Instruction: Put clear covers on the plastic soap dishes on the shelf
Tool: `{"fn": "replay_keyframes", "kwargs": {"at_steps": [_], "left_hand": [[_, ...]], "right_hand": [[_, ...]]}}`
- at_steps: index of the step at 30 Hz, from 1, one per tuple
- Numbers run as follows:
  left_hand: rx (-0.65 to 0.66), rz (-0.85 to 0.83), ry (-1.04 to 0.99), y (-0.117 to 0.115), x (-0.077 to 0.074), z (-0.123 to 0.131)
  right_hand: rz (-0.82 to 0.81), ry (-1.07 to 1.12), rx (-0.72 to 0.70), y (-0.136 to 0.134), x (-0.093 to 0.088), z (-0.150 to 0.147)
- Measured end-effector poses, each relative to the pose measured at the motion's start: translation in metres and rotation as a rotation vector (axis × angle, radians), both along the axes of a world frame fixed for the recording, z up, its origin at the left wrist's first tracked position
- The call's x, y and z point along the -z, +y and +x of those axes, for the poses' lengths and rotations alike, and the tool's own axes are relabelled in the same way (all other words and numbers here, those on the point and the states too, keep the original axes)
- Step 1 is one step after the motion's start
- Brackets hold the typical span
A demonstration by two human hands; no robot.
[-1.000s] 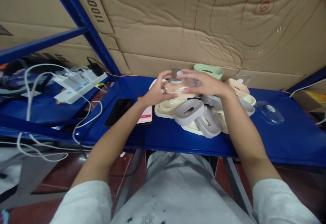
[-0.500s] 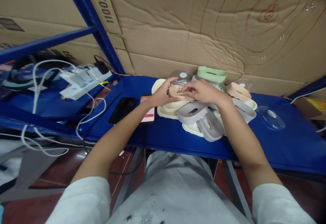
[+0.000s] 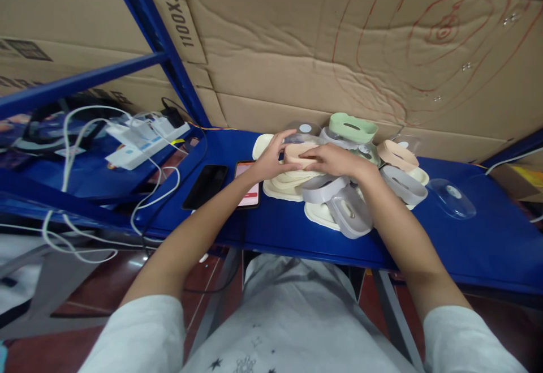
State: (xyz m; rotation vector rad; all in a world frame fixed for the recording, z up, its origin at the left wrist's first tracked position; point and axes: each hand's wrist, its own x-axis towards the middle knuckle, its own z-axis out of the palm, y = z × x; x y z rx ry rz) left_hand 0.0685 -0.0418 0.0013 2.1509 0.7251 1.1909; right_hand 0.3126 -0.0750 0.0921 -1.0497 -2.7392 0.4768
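A peach oval plastic cover (image 3: 292,151) sits on a stack of cream lid-like pieces (image 3: 284,183). My left hand (image 3: 274,158) curves round its left side, thumb in front and fingers behind. From the right, my right hand (image 3: 335,159) grips the same cover, its fingers lying over the top and right edge; its slot is mostly hidden. Close by are a grey oval cover (image 3: 324,192) and a tilted grey one with clear plastic (image 3: 354,214). Behind my hands, a green slotted oval cover (image 3: 352,127) rests on other pieces, beside a clear oval lid (image 3: 303,129).
On the blue table (image 3: 275,228) lie a dark phone (image 3: 206,186) and a lit phone (image 3: 248,194). To the right are another peach cover (image 3: 396,154), a grey cover (image 3: 405,183) and a clear lid (image 3: 452,196). A white power strip (image 3: 144,146) with cables stands left; cardboard (image 3: 271,50) walls the back.
My right hand has lowered, its fingers going from a pinch above the peach cover's slot to lying across its right side. My left hand stays round the cover. The view has shifted slightly.
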Motion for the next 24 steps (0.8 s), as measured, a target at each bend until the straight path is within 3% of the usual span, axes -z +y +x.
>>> {"fn": "replay_keyframes", "kwargs": {"at_steps": [7, 11, 17, 21, 24], "left_hand": [[-0.152, -0.073, 0.166, 0.009, 0.003, -0.011], [-0.246, -0.088, 0.151, 0.012, 0.008, -0.012], [-0.387, -0.076, 0.052, 0.022, 0.016, -0.016], [-0.451, -0.157, 0.004, 0.033, 0.015, -0.022], [-0.462, -0.178, 0.001, 0.036, 0.013, -0.024]], "right_hand": [[0.151, 0.111, 0.126, -0.004, -0.021, 0.015], [0.24, 0.239, 0.232, -0.005, -0.031, 0.026], [0.448, 0.201, 0.225, 0.007, -0.009, 0.011], [0.453, 0.079, 0.246, 0.014, 0.008, -0.001], [0.419, 0.089, 0.217, 0.009, 0.003, -0.002]]}}
